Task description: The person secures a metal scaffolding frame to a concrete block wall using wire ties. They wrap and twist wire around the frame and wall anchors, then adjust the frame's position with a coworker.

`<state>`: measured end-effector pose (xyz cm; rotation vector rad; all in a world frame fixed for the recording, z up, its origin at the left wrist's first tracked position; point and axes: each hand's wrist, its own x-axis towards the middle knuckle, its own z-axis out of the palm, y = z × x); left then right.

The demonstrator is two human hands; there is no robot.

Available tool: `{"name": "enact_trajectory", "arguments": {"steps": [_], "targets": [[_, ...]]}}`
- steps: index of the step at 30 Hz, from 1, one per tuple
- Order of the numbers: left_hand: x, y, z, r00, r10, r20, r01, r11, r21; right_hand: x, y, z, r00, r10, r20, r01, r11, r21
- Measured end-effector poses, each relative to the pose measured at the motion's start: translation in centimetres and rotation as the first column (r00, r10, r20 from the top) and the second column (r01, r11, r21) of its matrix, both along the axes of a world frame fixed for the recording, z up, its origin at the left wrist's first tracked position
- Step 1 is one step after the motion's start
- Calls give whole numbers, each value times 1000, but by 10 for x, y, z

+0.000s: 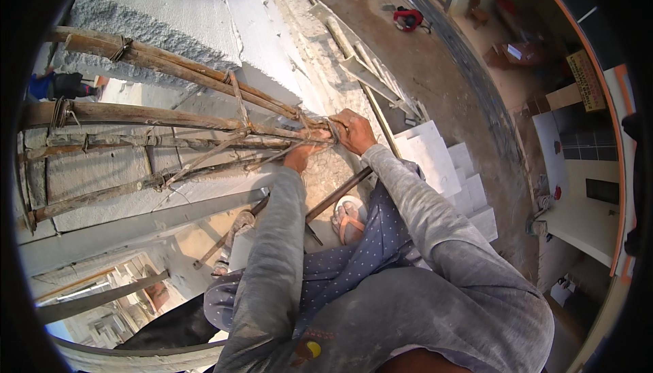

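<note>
Several long brown bamboo-like poles run in from the left and draw together at my hands. Thin ties, twine or wire, are wound round them, one tie joining the upper poles to the lower ones. My left hand is closed round the gathered pole ends from below, its fingers partly hidden. Against it on the right, my right hand has bent fingers pinched at the binding on the tips. Whether that binding is twine or wire I cannot tell.
A rough white block wall rises beyond the poles. Below me are my sandalled foot, a dark bar and stacked white slabs. Planks line the ledge; a red object lies on the ground far below.
</note>
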<state>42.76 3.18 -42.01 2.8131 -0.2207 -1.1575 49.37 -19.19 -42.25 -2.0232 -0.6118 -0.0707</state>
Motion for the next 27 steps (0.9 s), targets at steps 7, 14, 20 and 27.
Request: {"name": "enact_trajectory", "arguments": {"steps": [7, 14, 20, 27], "targets": [[-14, -3, 22, 932, 313, 182, -209, 875, -436, 7, 0, -12, 998, 52, -40, -49, 997, 57], [-4, -29, 24, 849, 417, 325, -226, 842, -489, 16, 3, -34, 882, 180, -435, -128, 981, 146], [0, -27, 14, 830, 502, 243, -343, 803, -486, 31, -17, -21, 727, 208, -654, -190, 977, 100], [5, -32, 12, 796, 571, 201, -418, 759, -499, 22, 0, -15, 975, 111, -192, -123, 991, -47]]}}
